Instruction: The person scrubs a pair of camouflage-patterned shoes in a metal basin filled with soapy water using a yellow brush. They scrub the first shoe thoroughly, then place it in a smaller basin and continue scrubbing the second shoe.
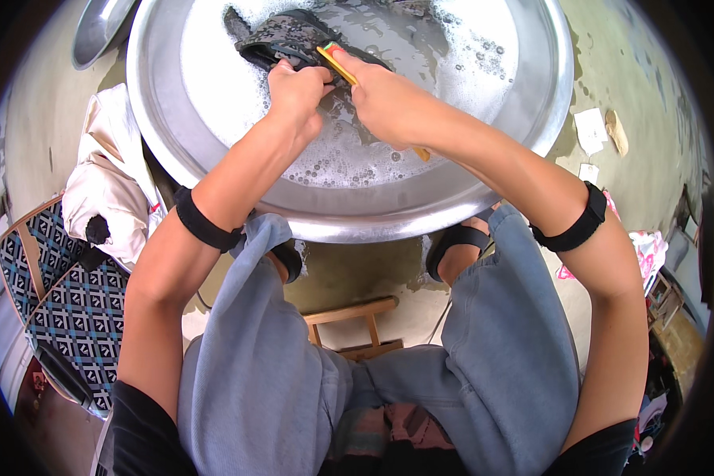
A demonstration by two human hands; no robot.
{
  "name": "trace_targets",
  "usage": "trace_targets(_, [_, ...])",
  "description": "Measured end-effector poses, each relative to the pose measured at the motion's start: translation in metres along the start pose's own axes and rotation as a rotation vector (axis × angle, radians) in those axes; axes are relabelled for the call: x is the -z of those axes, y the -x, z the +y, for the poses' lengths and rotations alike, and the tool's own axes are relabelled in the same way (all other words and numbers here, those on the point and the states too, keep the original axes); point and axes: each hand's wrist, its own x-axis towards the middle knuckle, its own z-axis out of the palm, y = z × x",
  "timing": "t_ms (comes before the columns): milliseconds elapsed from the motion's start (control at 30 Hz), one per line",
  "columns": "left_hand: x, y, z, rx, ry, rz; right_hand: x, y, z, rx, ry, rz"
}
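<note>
At the far side of a wide metal basin point(214, 181) a camouflage-patterned shoe point(289, 36) with a dark-edged opening sits in foamy grey water. My left hand point(296, 97) is closed on the shoe's near edge; its fingertips are partly hidden. In my right hand point(389, 103) is a yellow brush point(339, 67) with red and green at its far end. Its handle end pokes out below my palm. The brush lies against or just beside the shoe, and its bristles are hidden.
A wooden stool point(357, 316) stands between my legs. To the left are a patterned bag point(79, 297), pale cloth point(107, 194) and another metal bowl point(101, 32). White paper tags point(590, 131) and a tan brush-like piece point(616, 132) lie on the wet floor at right.
</note>
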Motion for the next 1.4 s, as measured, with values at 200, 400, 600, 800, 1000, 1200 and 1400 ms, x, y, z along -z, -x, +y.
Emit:
trace_targets(200, [0.000,-0.002,-0.005,0.025,0.005,0.002,-0.004,-0.001,0.003,-0.004,0.020,0.022])
trace_targets(400, [0.002,-0.007,-0.005,-0.011,0.042,-0.003,0.000,0.000,-0.003,-0.026,0.021,-0.006])
trace_targets(600, [-0.003,-0.003,-0.006,-0.001,-0.005,0.036,-0.004,0.003,-0.004,-0.078,-0.051,-0.010])
trace_targets(800, [0.000,-0.003,-0.001,-0.042,0.022,0.018,-0.004,0.000,0.000,-0.015,-0.075,0.002])
trace_targets(1000, [0.000,-0.003,-0.004,-0.010,-0.054,-0.004,-0.004,-0.008,-0.003,-0.092,-0.012,0.014])
trace_targets(1200, [0.002,-0.003,-0.005,-0.005,0.001,0.010,-0.007,0.001,0.000,-0.066,-0.008,0.021])
trace_targets(1400, [-0.001,0.000,-0.005,0.088,0.028,0.034,-0.010,0.001,-0.006,0.091,0.101,0.146])
